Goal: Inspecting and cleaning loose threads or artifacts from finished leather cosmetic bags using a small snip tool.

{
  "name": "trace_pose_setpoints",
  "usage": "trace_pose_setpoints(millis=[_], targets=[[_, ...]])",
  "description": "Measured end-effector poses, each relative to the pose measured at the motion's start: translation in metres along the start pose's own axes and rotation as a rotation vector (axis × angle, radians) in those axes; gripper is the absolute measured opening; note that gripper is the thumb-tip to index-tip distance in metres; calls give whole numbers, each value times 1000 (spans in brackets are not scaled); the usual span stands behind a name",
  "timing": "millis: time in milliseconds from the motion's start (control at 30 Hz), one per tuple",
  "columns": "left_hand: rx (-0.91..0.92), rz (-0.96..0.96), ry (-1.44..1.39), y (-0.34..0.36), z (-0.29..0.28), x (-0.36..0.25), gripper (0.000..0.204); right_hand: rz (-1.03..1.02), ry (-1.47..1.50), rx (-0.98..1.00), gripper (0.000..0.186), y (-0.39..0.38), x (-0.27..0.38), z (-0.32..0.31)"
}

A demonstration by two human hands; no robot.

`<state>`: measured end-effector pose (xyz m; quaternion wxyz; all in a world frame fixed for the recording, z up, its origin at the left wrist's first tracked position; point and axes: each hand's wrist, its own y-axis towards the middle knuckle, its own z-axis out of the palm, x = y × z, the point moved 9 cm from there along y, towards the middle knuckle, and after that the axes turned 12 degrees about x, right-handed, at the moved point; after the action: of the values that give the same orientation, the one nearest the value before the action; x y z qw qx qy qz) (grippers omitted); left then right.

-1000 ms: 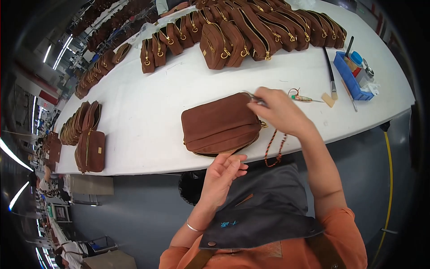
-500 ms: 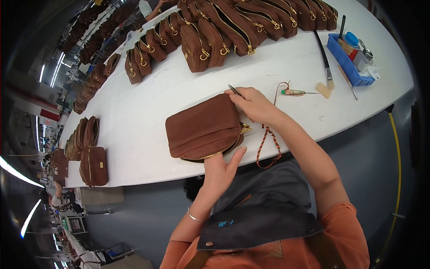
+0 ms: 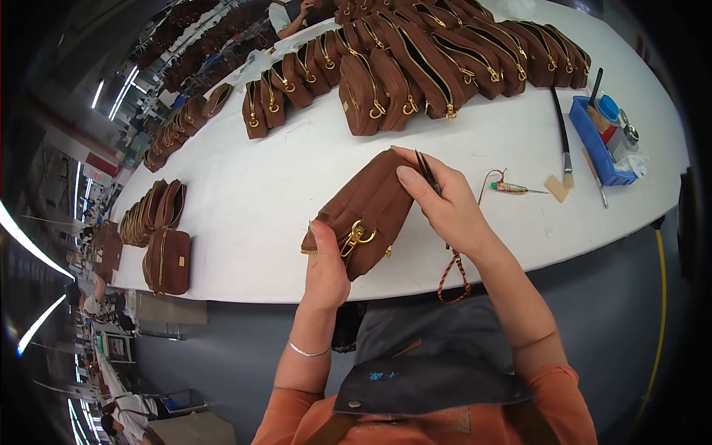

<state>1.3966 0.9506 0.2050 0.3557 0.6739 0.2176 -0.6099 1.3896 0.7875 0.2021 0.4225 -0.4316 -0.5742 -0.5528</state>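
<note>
Held tilted above the near part of the white table is a brown zip pouch (image 3: pixel 374 196) with a gold zipper and gold ring hardware. My left hand (image 3: pixel 326 259) grips its near left end, thumb on the outside by the zipper; its other fingers are hidden. My right hand (image 3: pixel 449 196) pinches the far right corner, thumb on top. Tucked in that same hand is a slim dark two-pointed tool, which looks like thread snips (image 3: pixel 428 173). An orange-and-black braided cord (image 3: pixel 452 278) hangs below the right hand.
Many brown pouches (image 3: pixel 363 96) stand in rows at the back, others (image 3: pixel 167 261) at the left edge. To the right lie a brush (image 3: pixel 567 163), a green-handled awl (image 3: pixel 512 188), a tan block (image 3: pixel 556 188) and a blue tray (image 3: pixel 589 141) of supplies. Another person (image 3: pixel 289 16) is beyond the table.
The pouch has turned from lying broad side up to tilted, its ring-hardware end now toward me. My left hand has moved from under its zipper edge to grip the near left end.
</note>
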Motion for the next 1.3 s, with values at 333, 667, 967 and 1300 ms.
trace_pose_setpoints(millis=[333,667,967,1300], targets=[[-334,-24,-116,-29,-26,5,56,34,112,-71,49,-22,-10,13],[-237,-7,-234,-40,-16,3,22,16,188,-180,44,-52,-25,19],[-141,-26,-149,-40,-4,6,18,-14,264,-229,45,-67,-49,15],[84,-229,63,-65,-28,47,19,243,-44,-31,34,-81,-70,12]])
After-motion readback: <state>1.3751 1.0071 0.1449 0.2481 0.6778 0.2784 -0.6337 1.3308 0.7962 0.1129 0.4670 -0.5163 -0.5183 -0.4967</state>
